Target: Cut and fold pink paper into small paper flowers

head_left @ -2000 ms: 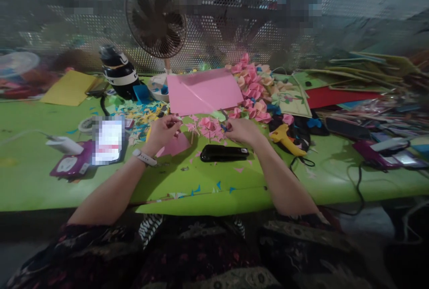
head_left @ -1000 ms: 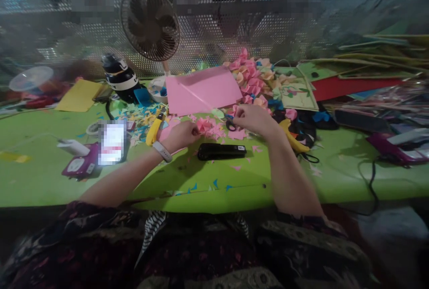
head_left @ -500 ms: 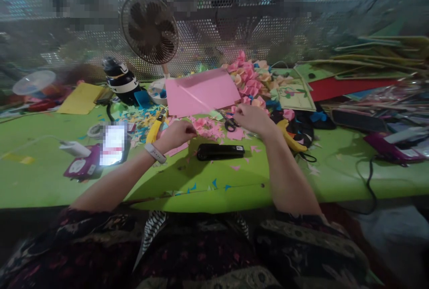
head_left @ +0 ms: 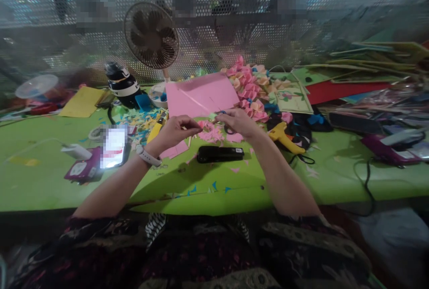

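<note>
My left hand (head_left: pixel 176 133), with a white watch on its wrist, is closed in a pinch at a small piece of pink paper (head_left: pixel 201 124), mostly hidden by the fingertips. Opposite it, my right hand (head_left: pixel 239 121) has its fingers closed on a pair of scissors (head_left: pixel 229 129), whose dark loop shows under the hand. Pink paper scraps (head_left: pixel 212 133) lie heaped between and below both hands. A black stapler (head_left: pixel 220 154) rests just in front of them. Beside my left hand are a yellow cutter knife (head_left: pixel 156 129) and pink sheets (head_left: pixel 176 149).
Behind the hands stand a large pink sheet (head_left: pixel 203 94) and a pile of folded paper flowers (head_left: pixel 250 85). A yellow glue gun (head_left: pixel 286 138) lies right. Left are a lit phone (head_left: pixel 114 146), a black bottle (head_left: pixel 124 85) and a fan (head_left: pixel 151 35). Paper stacks (head_left: pixel 368 68) fill the right.
My left hand reached right to the pink pile, drew back slightly, then rose with its fingers pinched. My right hand moved right, then came back left toward it with the scissors.
</note>
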A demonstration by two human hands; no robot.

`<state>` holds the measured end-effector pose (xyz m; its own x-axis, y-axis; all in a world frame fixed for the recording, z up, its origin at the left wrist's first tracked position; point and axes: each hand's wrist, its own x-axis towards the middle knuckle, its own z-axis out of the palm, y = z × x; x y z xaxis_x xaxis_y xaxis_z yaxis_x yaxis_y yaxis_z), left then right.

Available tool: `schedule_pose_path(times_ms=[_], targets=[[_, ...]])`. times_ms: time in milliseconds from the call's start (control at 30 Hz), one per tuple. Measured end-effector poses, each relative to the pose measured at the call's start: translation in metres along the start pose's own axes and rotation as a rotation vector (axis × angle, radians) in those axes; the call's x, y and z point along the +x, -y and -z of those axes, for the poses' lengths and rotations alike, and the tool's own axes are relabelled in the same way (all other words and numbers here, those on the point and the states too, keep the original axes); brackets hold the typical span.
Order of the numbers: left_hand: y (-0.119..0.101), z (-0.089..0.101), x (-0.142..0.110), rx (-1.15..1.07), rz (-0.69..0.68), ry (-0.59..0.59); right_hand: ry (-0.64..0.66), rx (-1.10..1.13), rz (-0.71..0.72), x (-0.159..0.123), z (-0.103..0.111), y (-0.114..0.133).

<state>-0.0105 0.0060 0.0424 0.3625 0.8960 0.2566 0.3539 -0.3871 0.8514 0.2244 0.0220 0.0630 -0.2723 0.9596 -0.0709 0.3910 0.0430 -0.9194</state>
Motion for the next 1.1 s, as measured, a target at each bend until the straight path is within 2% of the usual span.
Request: schedule_pose_path(times_ms=[133,233,367,467,600,700,767,900,1100], targets=[[-0.001,-0.004,-0.006,0.001,-0.092,-0.051,0.126,0.198,0.004,0.000,-0.007,-0.002],[0.000,-0.008,-0.008,0.020,-0.146,-0.082,0.179,0.267,0.014,0.000,-0.012,-0.002],[0.004,-0.013,-0.010,0.041,-0.188,-0.119,0.142,0.241,0.091,0.000,-0.020,-0.003],[0.007,-0.016,-0.011,0.031,-0.170,-0.164,0.028,0.039,0.263,-0.003,-0.022,-0.004],[0.008,-0.012,-0.015,-0.031,-0.083,-0.237,-0.085,-0.499,0.476,-0.011,-0.018,-0.004],[0.007,-0.010,-0.020,-0.116,0.018,-0.132,-0.129,-0.765,0.597,-0.016,-0.020,-0.005],[0.008,-0.011,-0.024,-0.207,0.102,-0.079,-0.176,-0.839,0.679,-0.017,-0.025,-0.007],[0.014,-0.017,-0.027,-0.386,0.168,-0.131,-0.295,-0.870,0.808,-0.018,-0.037,-0.012],[0.011,-0.015,-0.028,-0.568,0.223,-0.168,-0.347,-1.047,0.926,-0.017,-0.041,-0.016]])
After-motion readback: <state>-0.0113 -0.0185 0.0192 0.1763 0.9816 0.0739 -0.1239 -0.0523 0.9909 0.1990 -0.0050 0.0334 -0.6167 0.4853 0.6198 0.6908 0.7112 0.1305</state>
